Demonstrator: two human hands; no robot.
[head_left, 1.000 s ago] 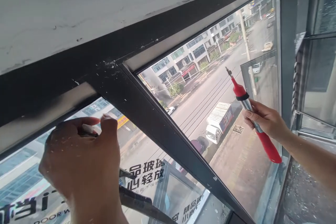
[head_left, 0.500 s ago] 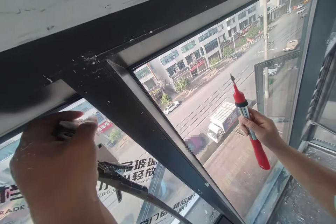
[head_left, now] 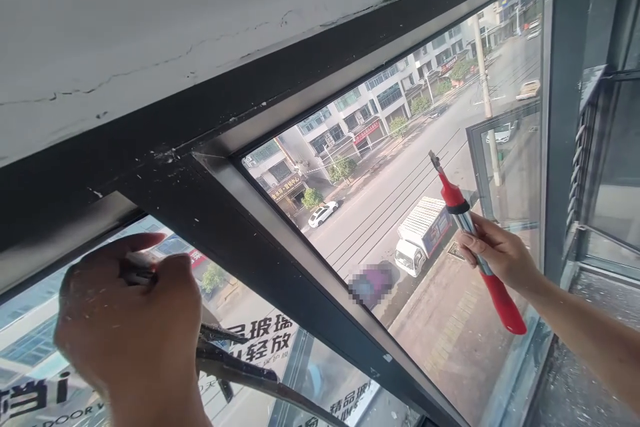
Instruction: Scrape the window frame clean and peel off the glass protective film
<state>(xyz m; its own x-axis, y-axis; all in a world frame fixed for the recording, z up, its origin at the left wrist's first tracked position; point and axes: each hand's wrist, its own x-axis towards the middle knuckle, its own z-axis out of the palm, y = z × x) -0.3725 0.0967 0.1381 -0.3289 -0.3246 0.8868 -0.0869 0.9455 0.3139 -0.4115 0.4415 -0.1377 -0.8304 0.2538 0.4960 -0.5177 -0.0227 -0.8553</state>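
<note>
Blocking most of a dark tool [head_left: 235,367] at 7 o'clock, left hand [head_left: 133,327] pinching, maybe a strip, by window frame [head_left: 260,240], right hand [head_left: 495,257] at 3 o'clock, fist clamped on red screwdriver [head_left: 475,243], tip up.

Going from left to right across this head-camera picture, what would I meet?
Left hand pinching a dark strip → black dividing bar of the window frame → white truck on the street outside → red-handled tool in the right hand.

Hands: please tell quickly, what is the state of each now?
Left hand: closed on a dark metal tool at the black window frame.
Right hand: closed, holding a red-handled pointed tool.
</note>
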